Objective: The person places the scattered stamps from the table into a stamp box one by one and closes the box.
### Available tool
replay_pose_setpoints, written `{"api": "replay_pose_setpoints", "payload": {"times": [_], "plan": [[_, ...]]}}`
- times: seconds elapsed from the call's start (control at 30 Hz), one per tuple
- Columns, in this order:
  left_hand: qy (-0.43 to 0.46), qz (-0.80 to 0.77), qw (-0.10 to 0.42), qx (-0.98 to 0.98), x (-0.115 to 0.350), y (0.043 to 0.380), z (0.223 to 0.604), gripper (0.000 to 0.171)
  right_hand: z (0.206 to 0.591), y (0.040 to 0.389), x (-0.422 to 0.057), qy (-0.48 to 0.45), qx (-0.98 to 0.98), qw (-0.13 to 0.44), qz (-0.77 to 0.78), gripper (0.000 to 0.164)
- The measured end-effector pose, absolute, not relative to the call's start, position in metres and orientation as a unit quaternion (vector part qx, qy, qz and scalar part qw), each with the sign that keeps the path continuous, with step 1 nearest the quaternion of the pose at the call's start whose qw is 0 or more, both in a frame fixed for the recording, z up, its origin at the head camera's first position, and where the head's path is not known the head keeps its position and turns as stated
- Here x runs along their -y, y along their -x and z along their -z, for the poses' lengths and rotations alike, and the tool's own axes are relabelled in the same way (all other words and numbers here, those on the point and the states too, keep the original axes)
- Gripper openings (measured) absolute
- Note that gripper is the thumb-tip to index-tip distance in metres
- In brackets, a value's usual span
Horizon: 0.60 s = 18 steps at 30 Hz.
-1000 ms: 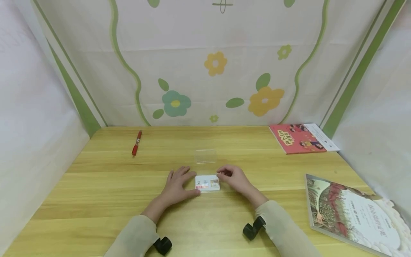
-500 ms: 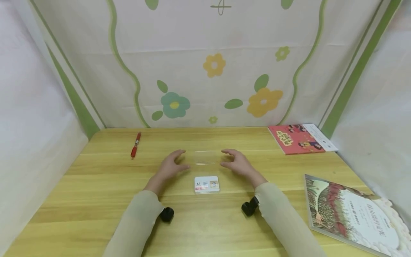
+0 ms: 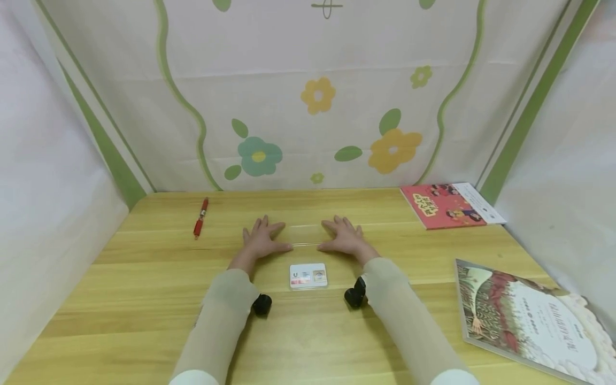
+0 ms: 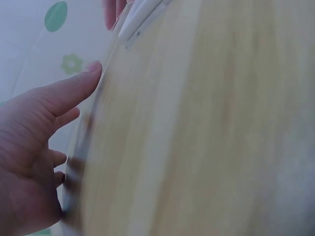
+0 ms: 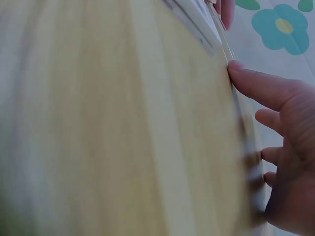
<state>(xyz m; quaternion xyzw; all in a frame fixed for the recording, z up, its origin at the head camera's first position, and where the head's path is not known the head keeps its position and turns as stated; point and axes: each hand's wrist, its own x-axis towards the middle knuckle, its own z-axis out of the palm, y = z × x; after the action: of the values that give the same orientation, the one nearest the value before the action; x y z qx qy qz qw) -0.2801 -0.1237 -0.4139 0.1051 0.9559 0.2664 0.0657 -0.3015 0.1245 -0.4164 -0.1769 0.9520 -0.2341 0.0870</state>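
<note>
A clear plastic lid-like piece [image 3: 305, 235] lies on the table between my two hands. My left hand [image 3: 262, 241] is at its left end, fingers spread and thumb pointing inward at the near edge. My right hand [image 3: 345, 240] mirrors this at the right end. Both thumb tips come right to the near corners, and neither hand is curled round the piece. Closer to me lies a white card [image 3: 308, 276] with print and a small picture, in a clear case. Its white edge [image 4: 140, 22] shows at the top of the left wrist view.
To the left lies a red pen [image 3: 201, 218]. A red picture book [image 3: 447, 207] rests at the back right, and a larger illustrated book [image 3: 534, 321] at the front right. Flowered cloth [image 3: 289, 107] hangs behind the wooden table [image 3: 144, 299], with pale cloth on both sides.
Both hands have left the card, moved forward and come down at the ends of the clear piece, closing inward. The card stays where it was.
</note>
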Motion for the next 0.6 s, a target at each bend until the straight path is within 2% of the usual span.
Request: {"api": "replay_pose_setpoints", "payload": {"times": [0.3, 0.6], "plan": [[-0.102, -0.235, 0.086, -0.963, 0.1159, 0.2784, 0.4080, 0.071, 0.4132, 0.2988, -0.1170, 0.161, -0.955, 0.090, 0.231, 0.073], [-0.101, -0.249, 0.077, -0.960, 0.1173, 0.2784, 0.4122, 0.069, 0.4139, 0.2973, -0.1157, 0.151, -0.953, 0.080, 0.252, 0.068]]}}
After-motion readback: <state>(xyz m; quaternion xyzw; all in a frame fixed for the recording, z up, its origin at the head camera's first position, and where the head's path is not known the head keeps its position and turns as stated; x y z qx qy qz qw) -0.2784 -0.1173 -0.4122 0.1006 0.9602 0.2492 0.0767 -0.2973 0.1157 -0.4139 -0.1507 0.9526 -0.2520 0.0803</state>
